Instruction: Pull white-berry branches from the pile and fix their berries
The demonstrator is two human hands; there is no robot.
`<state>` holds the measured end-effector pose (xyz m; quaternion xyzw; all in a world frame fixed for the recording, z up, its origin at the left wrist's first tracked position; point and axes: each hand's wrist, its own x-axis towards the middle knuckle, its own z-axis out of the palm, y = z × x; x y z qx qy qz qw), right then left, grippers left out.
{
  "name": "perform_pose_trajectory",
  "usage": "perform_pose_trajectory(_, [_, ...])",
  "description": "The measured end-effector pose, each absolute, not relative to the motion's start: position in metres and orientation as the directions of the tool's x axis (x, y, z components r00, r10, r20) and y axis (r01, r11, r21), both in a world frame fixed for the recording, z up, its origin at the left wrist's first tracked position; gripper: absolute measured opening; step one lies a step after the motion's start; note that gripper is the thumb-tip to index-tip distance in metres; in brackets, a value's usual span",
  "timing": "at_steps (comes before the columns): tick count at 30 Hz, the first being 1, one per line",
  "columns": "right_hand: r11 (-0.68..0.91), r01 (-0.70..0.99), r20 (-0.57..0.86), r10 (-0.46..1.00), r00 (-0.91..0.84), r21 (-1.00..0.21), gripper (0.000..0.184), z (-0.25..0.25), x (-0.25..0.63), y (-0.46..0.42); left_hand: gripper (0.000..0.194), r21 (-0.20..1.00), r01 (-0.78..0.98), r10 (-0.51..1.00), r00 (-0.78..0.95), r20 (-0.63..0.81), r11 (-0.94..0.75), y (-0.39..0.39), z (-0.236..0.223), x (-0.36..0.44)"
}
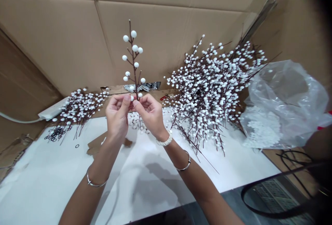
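The left hand (117, 116) and the right hand (149, 114) hold a thin brown stem with white berries (134, 59) upright above the white counter (52, 187). Their fingers (125, 101) are together, clamped on the stem's lower part. Farther away, a big heap of berry branches (210, 93) lies beside a clear plastic bag (285, 104), before a cardboard wall (166, 35).

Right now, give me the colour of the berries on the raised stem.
White berries on a dark brown stem; best seen in the head view.
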<state>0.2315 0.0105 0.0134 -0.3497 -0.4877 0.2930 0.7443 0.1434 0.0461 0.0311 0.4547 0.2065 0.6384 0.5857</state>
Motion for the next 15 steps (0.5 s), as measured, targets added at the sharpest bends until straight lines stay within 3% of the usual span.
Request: perform_pose_trajectory(15, [0.565,-0.094,0.528,0.809,0.258,-0.82,0.017,0.0165,0.234,0.0075,0.036,0.784,-0.599,0.954,0.107,0.279,-0.162,0.0486,0.0346,0.141])
